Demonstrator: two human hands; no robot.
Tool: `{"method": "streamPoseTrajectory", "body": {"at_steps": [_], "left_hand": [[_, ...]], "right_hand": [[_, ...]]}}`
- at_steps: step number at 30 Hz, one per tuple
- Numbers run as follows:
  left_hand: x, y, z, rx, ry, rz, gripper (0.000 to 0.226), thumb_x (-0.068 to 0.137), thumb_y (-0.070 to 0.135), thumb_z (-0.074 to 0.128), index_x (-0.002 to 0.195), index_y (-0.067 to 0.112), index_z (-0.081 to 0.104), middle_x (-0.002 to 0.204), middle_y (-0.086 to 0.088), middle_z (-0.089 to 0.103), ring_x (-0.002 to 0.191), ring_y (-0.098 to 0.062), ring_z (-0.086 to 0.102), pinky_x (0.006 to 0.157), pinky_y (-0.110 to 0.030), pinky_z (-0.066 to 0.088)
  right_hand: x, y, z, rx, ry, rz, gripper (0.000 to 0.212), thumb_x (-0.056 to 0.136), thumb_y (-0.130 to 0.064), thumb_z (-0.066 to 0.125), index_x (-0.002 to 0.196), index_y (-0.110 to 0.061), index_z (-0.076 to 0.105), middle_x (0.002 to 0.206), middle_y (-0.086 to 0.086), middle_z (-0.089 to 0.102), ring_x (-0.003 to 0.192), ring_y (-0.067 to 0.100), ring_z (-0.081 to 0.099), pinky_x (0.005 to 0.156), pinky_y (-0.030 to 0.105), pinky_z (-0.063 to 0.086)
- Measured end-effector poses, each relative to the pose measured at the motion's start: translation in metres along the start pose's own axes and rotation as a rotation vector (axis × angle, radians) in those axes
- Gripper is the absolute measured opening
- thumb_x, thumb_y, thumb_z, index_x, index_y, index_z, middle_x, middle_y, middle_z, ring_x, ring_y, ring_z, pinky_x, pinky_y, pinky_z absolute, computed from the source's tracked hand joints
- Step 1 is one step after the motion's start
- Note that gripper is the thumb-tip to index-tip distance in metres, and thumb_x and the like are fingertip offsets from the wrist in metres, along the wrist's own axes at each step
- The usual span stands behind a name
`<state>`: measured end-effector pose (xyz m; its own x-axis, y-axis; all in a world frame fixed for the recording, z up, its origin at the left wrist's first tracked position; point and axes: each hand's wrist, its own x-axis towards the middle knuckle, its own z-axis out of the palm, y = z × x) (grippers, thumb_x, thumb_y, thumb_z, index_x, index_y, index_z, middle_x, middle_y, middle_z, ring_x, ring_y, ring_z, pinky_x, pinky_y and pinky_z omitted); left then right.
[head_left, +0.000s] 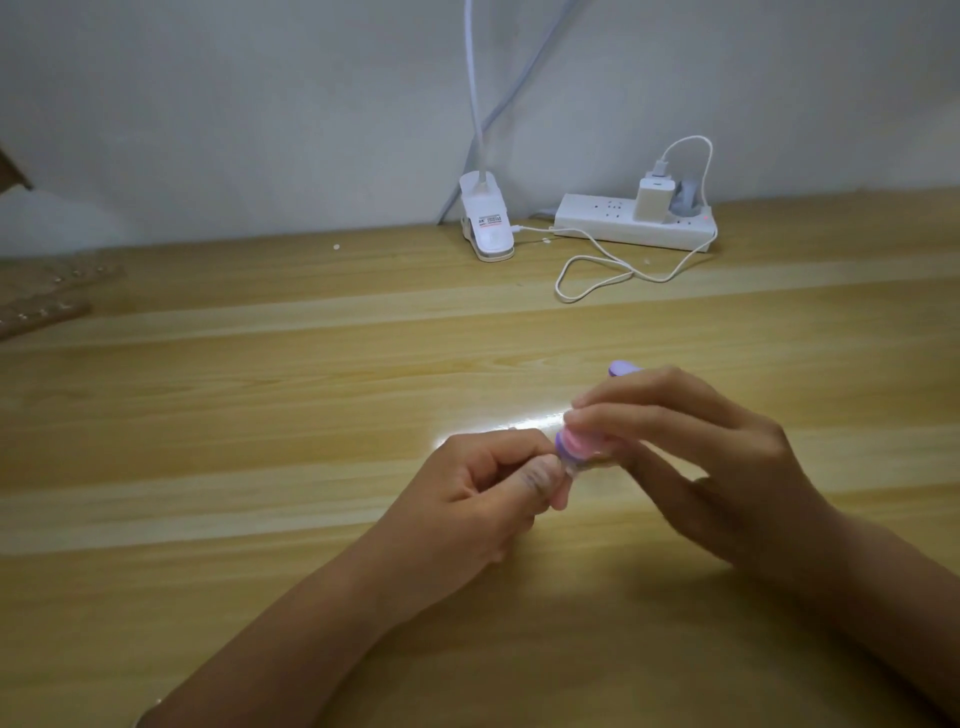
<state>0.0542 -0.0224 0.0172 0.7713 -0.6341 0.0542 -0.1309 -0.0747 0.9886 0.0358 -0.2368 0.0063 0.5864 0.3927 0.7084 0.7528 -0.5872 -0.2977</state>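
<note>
The left hand (493, 488) has its fingers curled and pinches the lower end of a small pink and purple piece (574, 441). The right hand (701, 457) pinches the piece's upper side between its fingertips. The piece is held just above the middle of the desk (260, 395). Fingers cover most of it and glare washes it out, so its shape is hard to tell. A purple bit (621, 369) peeps out behind the right fingers, mostly hidden. Farther back are a clip lamp (488, 228), its top cut off, and a power strip (613, 223). Blurred cardboard (41, 296) lies at the left edge.
</note>
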Motion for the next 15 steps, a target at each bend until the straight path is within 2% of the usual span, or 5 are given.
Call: {"method": "streamPoseTrajectory", "body": {"at_steps": [2, 5, 8, 10, 15], "left_hand": [[0.000, 0.000, 0.000, 0.001, 0.003, 0.000, 0.025, 0.094, 0.025, 0.051, 0.073, 0.014, 0.060, 0.059, 0.007, 0.038, 0.051, -0.007, 0.032, 0.045, -0.014, 0.030], [-0.001, -0.001, -0.001, -0.007, 0.023, -0.011, 0.026, 0.093, 0.021, 0.050, 0.080, 0.001, 0.059, 0.059, 0.007, 0.038, 0.051, -0.005, 0.032, 0.045, -0.014, 0.031], [0.000, 0.001, -0.002, -0.045, 0.010, -0.028, 0.026, 0.094, 0.024, 0.050, 0.072, 0.014, 0.058, 0.060, 0.007, 0.037, 0.053, -0.006, 0.031, 0.046, -0.013, 0.029], [-0.001, 0.004, -0.002, -0.088, -0.005, -0.036, 0.026, 0.094, 0.025, 0.049, 0.072, 0.016, 0.059, 0.061, 0.006, 0.035, 0.055, -0.010, 0.028, 0.046, -0.015, 0.026], [-0.002, 0.009, -0.005, -0.148, -0.037, -0.018, 0.026, 0.095, 0.022, 0.047, 0.073, 0.015, 0.059, 0.061, 0.005, 0.035, 0.055, -0.009, 0.031, 0.047, -0.019, 0.025]], "right_hand": [[-0.002, -0.002, 0.002, 0.013, 0.018, 0.006, 0.026, 0.089, 0.010, 0.064, 0.111, -0.001, 0.073, 0.111, 0.011, 0.069, 0.103, 0.020, 0.069, 0.097, 0.050, 0.052], [-0.003, -0.013, 0.012, 0.049, 0.002, -0.097, 0.023, 0.092, 0.009, 0.063, 0.109, -0.001, 0.074, 0.113, 0.013, 0.068, 0.106, 0.022, 0.067, 0.100, 0.036, 0.050], [0.000, -0.001, 0.007, -0.001, 0.007, -0.049, 0.023, 0.090, 0.010, 0.063, 0.109, 0.001, 0.073, 0.111, 0.013, 0.068, 0.103, 0.022, 0.067, 0.097, 0.042, 0.052], [-0.001, 0.004, 0.003, -0.017, 0.020, -0.007, 0.023, 0.089, 0.009, 0.065, 0.109, 0.001, 0.072, 0.109, 0.011, 0.069, 0.101, 0.023, 0.067, 0.093, 0.048, 0.052], [-0.001, 0.001, 0.005, 0.015, 0.066, 0.012, 0.024, 0.088, 0.006, 0.067, 0.111, 0.000, 0.070, 0.108, 0.009, 0.069, 0.101, 0.020, 0.067, 0.092, 0.043, 0.054]]}}
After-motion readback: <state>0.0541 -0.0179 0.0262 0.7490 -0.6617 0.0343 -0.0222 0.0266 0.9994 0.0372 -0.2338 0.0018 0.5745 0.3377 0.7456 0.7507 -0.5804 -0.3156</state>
